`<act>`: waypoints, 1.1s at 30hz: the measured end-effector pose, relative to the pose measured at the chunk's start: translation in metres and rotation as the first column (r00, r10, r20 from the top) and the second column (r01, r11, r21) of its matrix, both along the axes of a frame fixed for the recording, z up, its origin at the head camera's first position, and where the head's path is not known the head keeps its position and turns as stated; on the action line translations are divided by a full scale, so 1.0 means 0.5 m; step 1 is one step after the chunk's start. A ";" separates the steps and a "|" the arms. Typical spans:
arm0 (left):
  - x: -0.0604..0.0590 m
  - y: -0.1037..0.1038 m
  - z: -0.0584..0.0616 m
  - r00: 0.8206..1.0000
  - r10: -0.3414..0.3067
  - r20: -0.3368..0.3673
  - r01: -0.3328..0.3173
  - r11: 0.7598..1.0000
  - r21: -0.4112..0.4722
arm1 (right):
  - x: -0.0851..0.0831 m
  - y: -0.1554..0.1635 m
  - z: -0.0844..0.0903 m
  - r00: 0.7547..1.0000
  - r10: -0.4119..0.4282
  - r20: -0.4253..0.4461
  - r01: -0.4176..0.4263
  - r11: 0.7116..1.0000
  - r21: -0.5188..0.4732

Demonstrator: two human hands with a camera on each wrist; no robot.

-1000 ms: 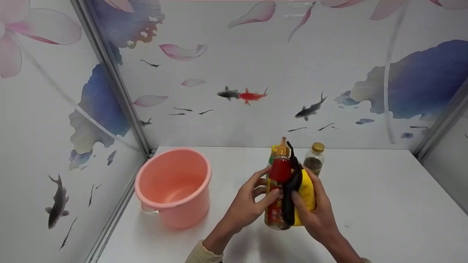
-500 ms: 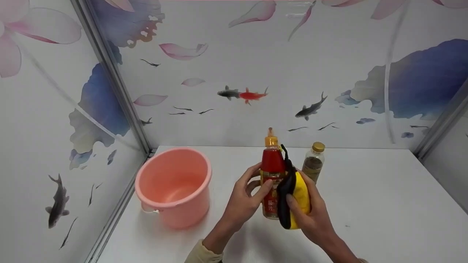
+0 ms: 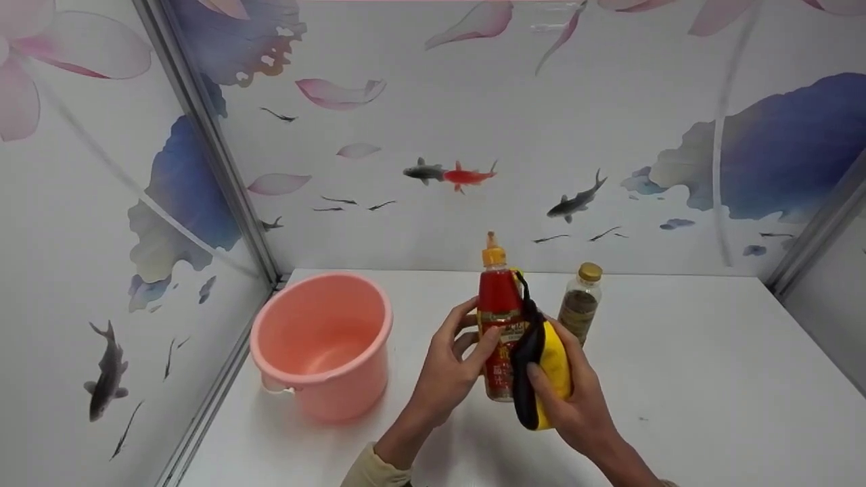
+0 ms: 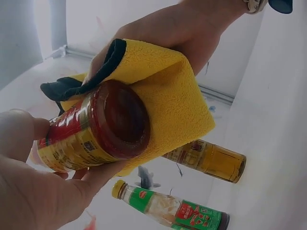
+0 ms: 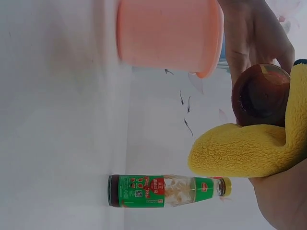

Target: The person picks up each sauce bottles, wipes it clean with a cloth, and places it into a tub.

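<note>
At centre frame my left hand curls round the red sauce bottle, held off the table with its long axis upright. My right hand grips the yellow cloth and presses it against the bottle's right flank.

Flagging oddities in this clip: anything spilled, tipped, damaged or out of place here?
Nothing stands out. The left hand grips the red sauce bottle upright, cap on; the right hand presses a yellow cloth against it. The pink bucket and brown bottle stand upright.
</note>
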State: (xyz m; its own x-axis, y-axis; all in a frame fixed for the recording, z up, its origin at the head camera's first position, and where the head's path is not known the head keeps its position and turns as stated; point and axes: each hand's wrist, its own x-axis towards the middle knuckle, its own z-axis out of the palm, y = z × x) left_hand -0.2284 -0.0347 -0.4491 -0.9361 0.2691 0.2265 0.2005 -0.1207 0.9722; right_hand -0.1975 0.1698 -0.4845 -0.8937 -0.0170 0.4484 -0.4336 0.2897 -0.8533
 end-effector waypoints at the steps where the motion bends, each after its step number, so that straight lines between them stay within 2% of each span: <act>1: 0.001 0.000 -0.001 1.000 -0.001 0.012 0.001 1.000 -0.001 | 0.000 0.000 0.000 1.000 0.000 -0.005 0.000 1.000 0.000; 7: -0.001 0.002 -0.001 0.999 -0.008 0.051 0.010 0.999 -0.042 | -0.002 0.004 0.005 0.999 -0.004 -0.040 0.003 1.000 -0.012; 17: 0.001 0.006 -0.002 0.998 -0.056 0.021 0.058 0.990 -0.128 | -0.005 0.013 0.012 0.999 -0.031 -0.045 0.030 0.999 -0.020; 28: 0.004 0.002 -0.004 0.988 -0.156 0.018 0.155 0.950 -0.272 | -0.008 0.023 0.015 0.997 -0.066 -0.046 0.065 0.998 -0.027; 33: 0.007 0.001 -0.007 0.986 -0.163 0.027 0.164 0.941 -0.297 | -0.011 0.024 0.014 0.996 -0.043 -0.082 0.041 0.999 -0.024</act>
State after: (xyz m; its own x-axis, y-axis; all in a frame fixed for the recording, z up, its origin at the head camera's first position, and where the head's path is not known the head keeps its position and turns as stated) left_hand -0.2250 -0.0343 -0.4528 -0.8740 0.4730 0.1110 0.2002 0.1425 0.9693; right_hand -0.2031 0.1816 -0.4775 -0.8534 0.0309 0.5203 -0.4904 0.2906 -0.8216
